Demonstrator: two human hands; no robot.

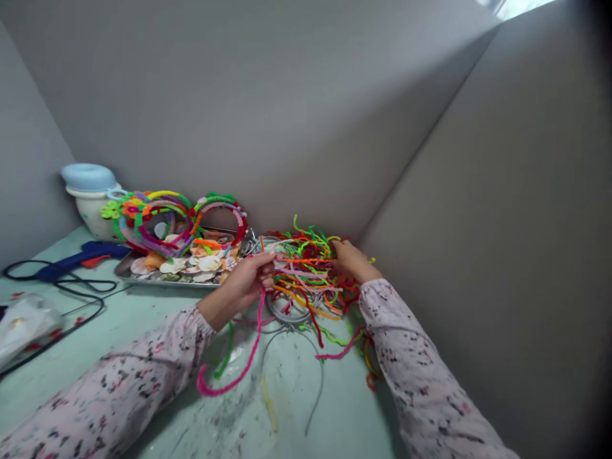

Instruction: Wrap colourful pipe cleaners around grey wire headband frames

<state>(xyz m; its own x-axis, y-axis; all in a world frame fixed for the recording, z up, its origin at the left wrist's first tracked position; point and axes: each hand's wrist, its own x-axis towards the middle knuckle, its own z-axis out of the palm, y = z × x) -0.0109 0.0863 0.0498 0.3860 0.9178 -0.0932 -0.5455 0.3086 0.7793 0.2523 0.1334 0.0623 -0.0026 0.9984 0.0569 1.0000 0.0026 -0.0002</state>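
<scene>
My left hand (249,280) is closed in a pinch on a pink pipe cleaner (239,370), which hangs down and curls over the table. My right hand (352,260) reaches into a tangled pile of coloured pipe cleaners (306,271) against the back wall; its fingers are buried in the strands and what they hold is hidden. Grey bare headbands (313,382) lie on the pale green table (143,331) under and in front of the pile.
A metal tray (125,273) at the left holds shells and pipe-cleaner-wrapped headbands (165,220). Behind it stands a white pot with a blue lid (90,191). A blue glue gun (76,258) with a black cord and a plastic bag (23,325) lie far left. Grey walls close in behind and right.
</scene>
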